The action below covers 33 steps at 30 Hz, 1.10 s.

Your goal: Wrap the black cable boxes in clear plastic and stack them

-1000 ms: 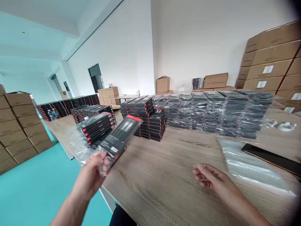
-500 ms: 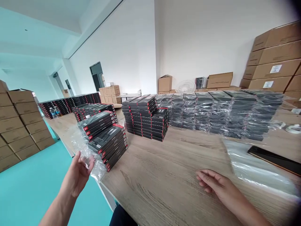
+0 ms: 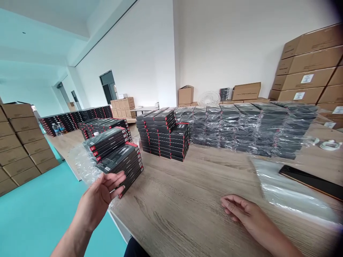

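Since the frame half a second earlier, the left hand (image 3: 98,198) had swung rightward, from beside the loose clear film (image 3: 87,169) to just in front of the near stack of black boxes (image 3: 119,157). Its grip was spread, fingers apart and holding nothing; the fingertips overlapped the stack's near corner, though contact could not be told. From that grip the boxes lay just beyond and slightly to the right, their long axis running away toward the far right, and the left hand was plainly the nearer one. Well apart, the right hand (image 3: 238,210) was over the bare desk (image 3: 184,189), its grip curled with thumb close to forefinger; whether it pinched anything could not be told. Wood-grained, the desk also carried flat clear sleeves (image 3: 284,192), a phone (image 3: 308,180) and film-wrapped boxes (image 3: 238,125). Cartons (image 3: 302,67) rose against white walls, above a turquoise floor (image 3: 32,217).
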Each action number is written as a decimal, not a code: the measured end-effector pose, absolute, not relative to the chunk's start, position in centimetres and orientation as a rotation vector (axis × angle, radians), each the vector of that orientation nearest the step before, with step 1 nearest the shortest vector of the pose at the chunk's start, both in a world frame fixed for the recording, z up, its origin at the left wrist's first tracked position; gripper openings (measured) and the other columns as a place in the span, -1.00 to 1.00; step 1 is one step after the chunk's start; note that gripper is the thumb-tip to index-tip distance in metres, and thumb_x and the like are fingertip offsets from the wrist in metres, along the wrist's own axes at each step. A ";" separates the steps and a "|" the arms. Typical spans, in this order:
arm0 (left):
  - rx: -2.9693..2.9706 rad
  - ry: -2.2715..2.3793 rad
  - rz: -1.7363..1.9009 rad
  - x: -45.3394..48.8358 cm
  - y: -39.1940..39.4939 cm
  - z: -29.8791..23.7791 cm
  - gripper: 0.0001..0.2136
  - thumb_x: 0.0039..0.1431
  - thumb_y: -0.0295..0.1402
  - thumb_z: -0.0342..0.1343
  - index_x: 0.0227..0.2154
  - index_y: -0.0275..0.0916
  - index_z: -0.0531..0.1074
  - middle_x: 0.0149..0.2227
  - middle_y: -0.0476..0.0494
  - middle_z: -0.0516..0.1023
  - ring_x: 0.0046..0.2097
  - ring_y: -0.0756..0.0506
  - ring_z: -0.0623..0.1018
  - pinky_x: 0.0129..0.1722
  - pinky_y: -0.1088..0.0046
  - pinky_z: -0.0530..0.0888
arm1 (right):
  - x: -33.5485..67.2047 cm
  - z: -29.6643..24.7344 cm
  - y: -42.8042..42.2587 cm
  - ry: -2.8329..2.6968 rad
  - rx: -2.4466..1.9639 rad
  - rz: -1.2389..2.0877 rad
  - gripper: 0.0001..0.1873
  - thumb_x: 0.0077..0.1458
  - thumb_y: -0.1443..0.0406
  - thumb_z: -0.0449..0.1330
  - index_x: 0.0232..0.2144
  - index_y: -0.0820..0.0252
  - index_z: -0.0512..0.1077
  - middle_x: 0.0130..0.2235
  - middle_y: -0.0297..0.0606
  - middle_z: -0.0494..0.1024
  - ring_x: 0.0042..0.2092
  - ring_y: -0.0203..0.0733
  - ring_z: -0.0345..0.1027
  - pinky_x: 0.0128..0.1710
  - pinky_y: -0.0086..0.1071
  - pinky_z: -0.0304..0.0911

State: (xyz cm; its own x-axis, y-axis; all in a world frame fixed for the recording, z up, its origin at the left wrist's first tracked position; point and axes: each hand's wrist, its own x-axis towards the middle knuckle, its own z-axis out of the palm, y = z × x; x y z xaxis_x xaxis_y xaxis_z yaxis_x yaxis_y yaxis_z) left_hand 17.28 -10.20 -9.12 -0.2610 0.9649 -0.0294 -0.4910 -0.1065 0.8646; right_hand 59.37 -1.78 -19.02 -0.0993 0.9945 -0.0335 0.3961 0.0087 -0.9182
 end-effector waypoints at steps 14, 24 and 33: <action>0.900 0.907 1.703 18.2 -8.5 -9.5 -0.78 0.13 -0.25 0.10 -0.32 -0.27 0.56 -0.02 -0.24 0.53 0.24 -0.24 0.24 0.17 0.11 0.29 | 59.2 -18.7 -2.0 -1.648 -1.494 1.034 -0.59 -0.05 -0.08 0.13 -0.42 0.10 0.48 -0.44 -0.24 0.51 -0.36 -0.11 0.38 -0.39 -0.38 0.29; 1.807 0.934 1.460 28.3 1.8 -7.3 -0.68 0.12 -0.35 0.11 -0.04 -0.22 0.41 0.14 -0.23 0.37 0.18 -0.21 0.31 0.15 0.20 0.28 | 58.7 -18.1 -2.6 -1.688 -1.473 0.974 -0.61 0.02 -0.05 0.09 -0.49 0.13 0.43 -0.52 -0.34 0.40 -0.46 -0.24 0.24 -0.45 -0.42 0.20; 2.756 1.333 1.098 35.4 15.1 -6.8 -0.37 -0.05 -0.61 0.08 0.17 -0.40 0.18 0.18 -0.40 0.28 0.21 -0.28 0.22 0.22 0.10 0.06 | 58.6 -18.4 -3.2 -1.448 -1.349 1.099 -0.65 0.00 0.01 0.15 -0.55 0.17 0.37 -0.57 -0.41 0.32 -0.51 -0.31 0.19 -0.51 -0.44 0.16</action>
State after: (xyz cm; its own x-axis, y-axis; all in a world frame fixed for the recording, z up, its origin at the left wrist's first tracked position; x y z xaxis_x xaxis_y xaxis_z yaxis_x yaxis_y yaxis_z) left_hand 35.36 15.13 -6.83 0.4380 0.6552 0.6156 0.7300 -0.6588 0.1819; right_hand 58.64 -3.19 -18.40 -0.0564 0.9982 0.0183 0.2509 0.0319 -0.9675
